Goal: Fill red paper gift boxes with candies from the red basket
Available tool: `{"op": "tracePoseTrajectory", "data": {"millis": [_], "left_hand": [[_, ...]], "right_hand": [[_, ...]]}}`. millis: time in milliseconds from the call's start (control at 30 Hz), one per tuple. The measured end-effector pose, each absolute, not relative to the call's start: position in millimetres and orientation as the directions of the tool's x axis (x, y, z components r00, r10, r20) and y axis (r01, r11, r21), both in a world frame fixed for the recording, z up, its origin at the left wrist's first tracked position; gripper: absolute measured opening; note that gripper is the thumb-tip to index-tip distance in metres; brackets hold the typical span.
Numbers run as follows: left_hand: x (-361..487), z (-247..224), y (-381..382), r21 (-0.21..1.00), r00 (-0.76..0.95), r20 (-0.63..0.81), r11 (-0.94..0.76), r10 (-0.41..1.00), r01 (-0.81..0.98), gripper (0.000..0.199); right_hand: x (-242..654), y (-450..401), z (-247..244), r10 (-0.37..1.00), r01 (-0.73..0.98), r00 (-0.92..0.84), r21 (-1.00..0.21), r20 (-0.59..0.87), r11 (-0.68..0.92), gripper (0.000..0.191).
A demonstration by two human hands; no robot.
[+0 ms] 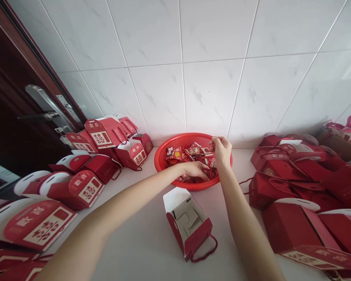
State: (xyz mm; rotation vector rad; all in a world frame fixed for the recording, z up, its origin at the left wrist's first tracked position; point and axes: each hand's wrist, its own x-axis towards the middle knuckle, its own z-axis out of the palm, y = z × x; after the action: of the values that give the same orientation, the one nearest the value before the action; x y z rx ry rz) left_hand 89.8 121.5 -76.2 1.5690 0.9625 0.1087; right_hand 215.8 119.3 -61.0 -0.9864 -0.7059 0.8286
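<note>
A red plastic basket by the wall holds several small red wrapped candies. My left hand reaches into it over the near rim, its fingers apart and touching the candies. At the basket's right side is my right hand, with fingers curled together inside the rim; what they hold, if anything, is hidden. Between my forearms stands a red gift box with its top open, a white interior and a red cord handle. Nothing lies inside this box.
Closed red gift boxes with pale character labels are stacked at left. More red boxes crowd the right side, near a cardboard carton. A white tiled wall rises behind, and a dark door is at far left.
</note>
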Motion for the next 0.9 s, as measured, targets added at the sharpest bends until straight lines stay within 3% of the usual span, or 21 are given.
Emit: {"op": "tracePoseTrajectory", "data": {"millis": [267,467,667,900], "left_hand": [[86,-74,132,0.97,0.557,-0.234,0.153,0.797,0.189,0.02],[80,-61,138,0.972,0.531,-0.214,0.235,0.82,0.028,0.003],[71,-53,140,0.966,0.512,-0.221,0.26,0.83,-0.006,0.022],[64,-61,145,0.993,0.383,-0.11,0.086,0.917,0.08,0.015]], "right_hand": [[217,122,-61,0.821,-0.35,0.561,-0.87,0.104,0.349,0.005],[216,122,-58,0.83,-0.401,0.553,-0.848,0.076,0.345,0.005],[216,120,-54,0.832,-0.426,0.553,-0.843,0.045,0.329,0.006],[216,120,-55,0.835,-0.424,0.548,-0.847,0.041,0.32,0.002]]}}
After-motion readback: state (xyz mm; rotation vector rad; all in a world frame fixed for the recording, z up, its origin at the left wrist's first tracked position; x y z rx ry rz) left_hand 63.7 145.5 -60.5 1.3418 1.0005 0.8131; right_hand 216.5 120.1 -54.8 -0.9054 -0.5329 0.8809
